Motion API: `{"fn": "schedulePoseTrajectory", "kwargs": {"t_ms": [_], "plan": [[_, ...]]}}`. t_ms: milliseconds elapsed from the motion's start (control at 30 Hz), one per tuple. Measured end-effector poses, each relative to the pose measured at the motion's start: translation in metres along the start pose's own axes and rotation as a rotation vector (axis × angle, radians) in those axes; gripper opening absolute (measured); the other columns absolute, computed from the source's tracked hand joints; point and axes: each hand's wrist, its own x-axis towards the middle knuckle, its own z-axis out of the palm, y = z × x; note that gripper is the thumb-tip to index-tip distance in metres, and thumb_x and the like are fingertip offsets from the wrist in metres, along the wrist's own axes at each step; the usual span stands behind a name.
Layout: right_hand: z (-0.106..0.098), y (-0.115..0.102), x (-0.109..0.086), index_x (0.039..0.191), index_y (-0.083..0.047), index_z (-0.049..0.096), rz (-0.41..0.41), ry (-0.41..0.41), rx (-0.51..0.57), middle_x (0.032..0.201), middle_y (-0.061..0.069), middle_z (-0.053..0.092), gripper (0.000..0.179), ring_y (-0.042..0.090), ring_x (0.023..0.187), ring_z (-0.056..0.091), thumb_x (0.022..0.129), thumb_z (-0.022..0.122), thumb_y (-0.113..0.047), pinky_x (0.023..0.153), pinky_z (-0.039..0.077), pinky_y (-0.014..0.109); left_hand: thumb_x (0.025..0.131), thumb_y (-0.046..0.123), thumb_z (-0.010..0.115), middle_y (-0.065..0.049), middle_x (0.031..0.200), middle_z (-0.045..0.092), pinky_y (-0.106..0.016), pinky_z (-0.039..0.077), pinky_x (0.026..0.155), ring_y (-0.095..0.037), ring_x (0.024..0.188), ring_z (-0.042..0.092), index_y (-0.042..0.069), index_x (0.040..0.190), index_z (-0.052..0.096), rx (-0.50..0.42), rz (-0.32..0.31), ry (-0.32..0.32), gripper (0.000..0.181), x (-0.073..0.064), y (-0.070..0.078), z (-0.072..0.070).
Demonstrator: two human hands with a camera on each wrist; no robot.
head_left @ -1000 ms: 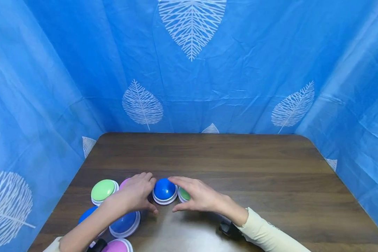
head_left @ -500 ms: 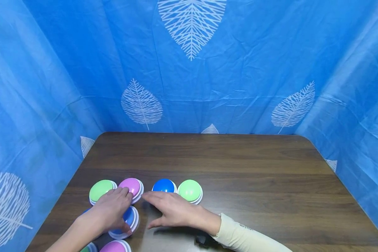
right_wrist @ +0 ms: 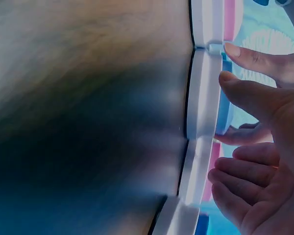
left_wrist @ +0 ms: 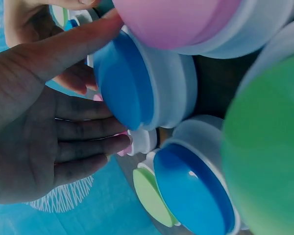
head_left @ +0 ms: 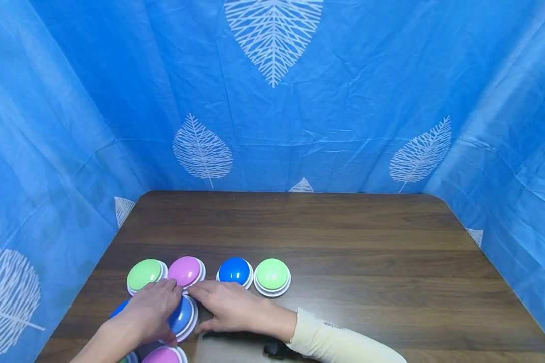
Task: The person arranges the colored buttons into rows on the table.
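Observation:
My left hand (head_left: 147,310) reaches over a blue dome-topped push button (head_left: 181,318) with a white base. In the left wrist view, its thumb and straight fingers lie on either side of a blue dome (left_wrist: 122,81); firm contact is unclear. My right hand (head_left: 236,306) is close to that button's right side, thumb and fingers spread, holding nothing visible. Behind them sit a pink push button (head_left: 183,270) and a light green one (head_left: 144,275). A second blue button (head_left: 119,306) is mostly hidden by my left hand.
Right of the pink button, a blue button (head_left: 234,271) and a light green button (head_left: 272,275) stand side by side. Nearer the front edge are a pink button (head_left: 163,356) and a partly hidden green one. A leaf-patterned blue curtain (head_left: 300,126) encloses the wooden table (head_left: 368,242).
Both hands have moved left and nearer the front, away from the blue button in the back row to the blue one nearer me. The back-row pink and green buttons have come into view.

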Motion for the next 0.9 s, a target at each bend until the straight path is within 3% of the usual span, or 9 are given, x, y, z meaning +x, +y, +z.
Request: {"fn": "schedulePoseTrajectory", "kwargs": {"t_ms": [200,433,600,900], "plan": [[0.005,-0.008,0.010,0.141,-0.013,0.051,0.020,-0.036,0.013,0.136,-0.004,0.057,0.073,0.004,0.123,0.052,0.084,0.076,-0.050,0.098,0.043,0.017,0.043,0.045,0.096,-0.011,0.094,0.057,-0.054,0.047,0.086,-0.035,0.093,0.056,-0.007,0.107,0.061,0.013,-0.006,0.037,0.090,-0.005,-0.006,0.004],[0.015,-0.012,0.017,0.132,-0.015,0.056,0.004,-0.005,0.014,0.126,-0.007,0.062,0.064,0.002,0.111,0.059,0.083,0.076,-0.051,0.090,0.046,0.015,0.051,0.049,0.094,-0.016,0.106,0.062,-0.056,0.046,0.089,-0.037,0.101,0.058,-0.008,0.112,0.060,-0.047,-0.060,-0.026,0.090,-0.006,-0.012,0.004],[0.017,-0.013,0.019,0.127,-0.017,0.058,0.015,0.023,-0.002,0.120,-0.009,0.064,0.060,0.001,0.105,0.060,0.082,0.077,-0.052,0.086,0.048,0.014,0.053,0.049,0.093,-0.016,0.106,0.064,-0.057,0.047,0.089,-0.037,0.101,0.059,-0.007,0.113,0.060,-0.063,-0.062,-0.039,0.089,-0.006,-0.014,0.005],[0.013,-0.013,0.016,0.127,-0.016,0.058,0.017,0.030,0.028,0.118,-0.009,0.064,0.059,0.000,0.104,0.060,0.081,0.079,-0.047,0.086,0.047,0.014,0.052,0.050,0.091,-0.009,0.095,0.062,-0.052,0.050,0.082,-0.031,0.091,0.060,-0.001,0.102,0.061,-0.045,-0.045,0.024,0.078,-0.009,-0.012,0.005]]}}
